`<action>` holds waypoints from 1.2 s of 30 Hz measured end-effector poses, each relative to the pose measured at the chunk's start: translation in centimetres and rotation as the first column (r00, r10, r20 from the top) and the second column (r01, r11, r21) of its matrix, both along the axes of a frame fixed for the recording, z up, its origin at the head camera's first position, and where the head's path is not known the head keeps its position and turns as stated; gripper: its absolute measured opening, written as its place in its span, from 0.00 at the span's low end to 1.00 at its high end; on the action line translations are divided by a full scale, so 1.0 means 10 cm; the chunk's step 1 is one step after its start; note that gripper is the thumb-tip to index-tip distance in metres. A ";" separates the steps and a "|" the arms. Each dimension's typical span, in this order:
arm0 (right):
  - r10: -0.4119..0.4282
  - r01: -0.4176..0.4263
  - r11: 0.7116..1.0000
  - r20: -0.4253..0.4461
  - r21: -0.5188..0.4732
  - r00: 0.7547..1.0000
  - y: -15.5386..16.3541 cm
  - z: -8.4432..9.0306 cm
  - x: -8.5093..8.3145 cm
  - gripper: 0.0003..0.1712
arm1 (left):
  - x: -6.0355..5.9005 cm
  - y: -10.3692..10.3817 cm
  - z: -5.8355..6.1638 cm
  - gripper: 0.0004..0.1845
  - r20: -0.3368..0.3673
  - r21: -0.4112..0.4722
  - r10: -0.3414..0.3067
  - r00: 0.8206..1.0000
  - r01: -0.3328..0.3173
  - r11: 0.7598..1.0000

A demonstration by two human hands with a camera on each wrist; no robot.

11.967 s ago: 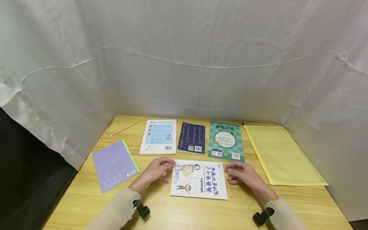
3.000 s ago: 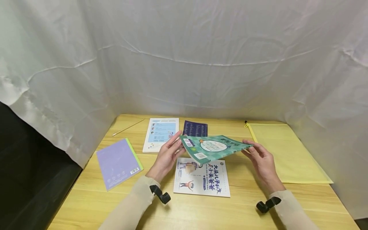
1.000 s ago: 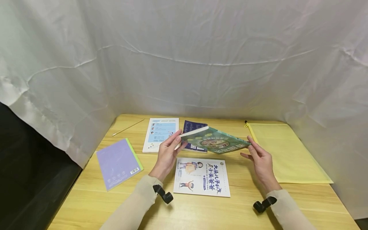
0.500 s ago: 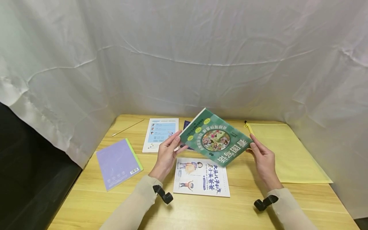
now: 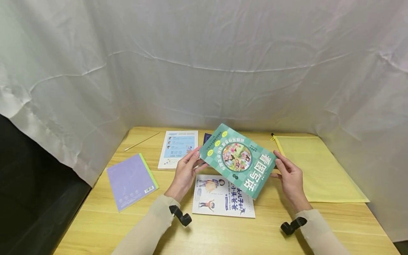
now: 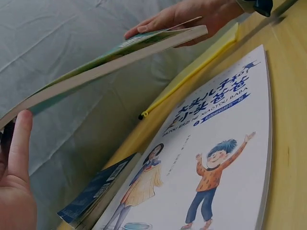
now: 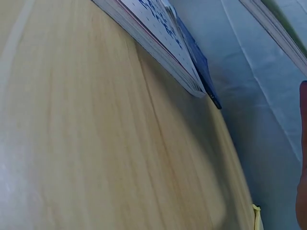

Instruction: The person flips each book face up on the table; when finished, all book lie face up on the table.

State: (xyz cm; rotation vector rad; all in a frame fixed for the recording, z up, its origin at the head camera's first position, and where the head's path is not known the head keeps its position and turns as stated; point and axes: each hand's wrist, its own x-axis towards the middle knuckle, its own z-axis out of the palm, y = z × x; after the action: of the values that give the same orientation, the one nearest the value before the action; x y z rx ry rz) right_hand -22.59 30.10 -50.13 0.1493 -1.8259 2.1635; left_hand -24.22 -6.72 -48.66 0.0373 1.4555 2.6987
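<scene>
Both hands, the left hand (image 5: 186,170) and right hand (image 5: 288,175), pinch opposite edges of the thin green-checked paperback book (image 5: 238,160), held tilted above the white illustrated book (image 5: 220,203) on the wooden surface (image 5: 223,230); light and floppy, it looks best supported at both edges.

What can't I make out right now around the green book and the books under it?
- Dark blue book: head view, mostly hidden behind the raised green book.
- White cartoon book: top right corner covered by the green book.
- Right hand: right wrist view shows only a sliver at the frame edge.
- Left hand: fingers behind the book's edge.
</scene>
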 end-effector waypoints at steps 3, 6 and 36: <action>0.002 -0.003 1.000 0.035 0.022 0.999 0.01 0.00 0.01 0.26 | 0.00 -0.01 -0.01 0.22 0.011 -0.011 -0.019 1.000 0.019 1.000; 0.034 -0.034 0.999 0.041 0.018 0.999 0.02 -0.01 0.02 0.27 | 0.02 -0.02 -0.01 0.23 0.020 -0.017 -0.045 0.999 0.045 0.999; 0.318 -0.313 0.947 0.062 -0.073 0.946 0.08 -0.14 0.01 0.41 | 0.05 -0.10 -0.09 0.28 0.100 -0.083 -0.173 0.980 0.182 0.980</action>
State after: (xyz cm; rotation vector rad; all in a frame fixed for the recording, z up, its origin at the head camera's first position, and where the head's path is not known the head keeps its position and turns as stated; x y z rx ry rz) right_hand -22.53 30.91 -51.57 0.3771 -1.8797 2.4680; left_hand -23.67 -7.70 -49.59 0.0345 1.4724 2.4564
